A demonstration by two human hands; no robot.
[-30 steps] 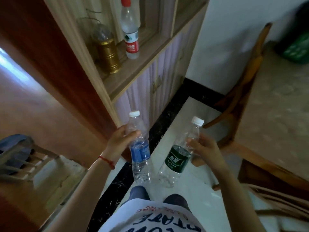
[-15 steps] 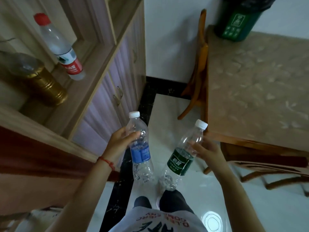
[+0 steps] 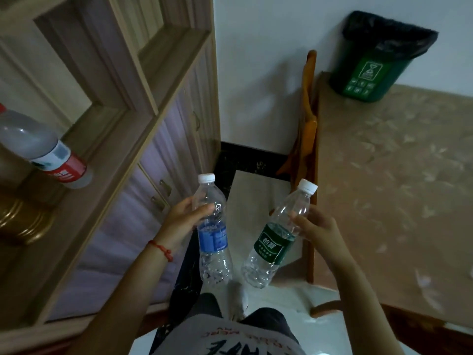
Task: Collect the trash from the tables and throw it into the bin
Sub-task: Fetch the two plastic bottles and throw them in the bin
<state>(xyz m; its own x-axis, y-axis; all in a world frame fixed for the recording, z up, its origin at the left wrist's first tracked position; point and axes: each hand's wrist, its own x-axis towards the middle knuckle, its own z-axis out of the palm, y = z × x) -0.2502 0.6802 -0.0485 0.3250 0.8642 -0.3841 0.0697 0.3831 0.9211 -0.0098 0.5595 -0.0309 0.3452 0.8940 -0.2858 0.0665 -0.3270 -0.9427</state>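
My left hand grips a clear plastic bottle with a blue label and white cap, held upright in front of me. My right hand grips a second clear bottle with a green label, tilted with its cap toward the upper right. Both bottles hang over the floor between a cabinet and a table. A green bin lined with a black bag stands on the far corner of the table, beyond my right hand.
A wooden cabinet fills the left side; on its shelf stand a red-labelled bottle and a gold container. A wooden chair back leans at the table's left edge. White tiled floor runs ahead to the wall.
The view has swung to the right: the cabinet slid left and the table and green bin came into full view. Both hands kept their bottles in much the same pose.
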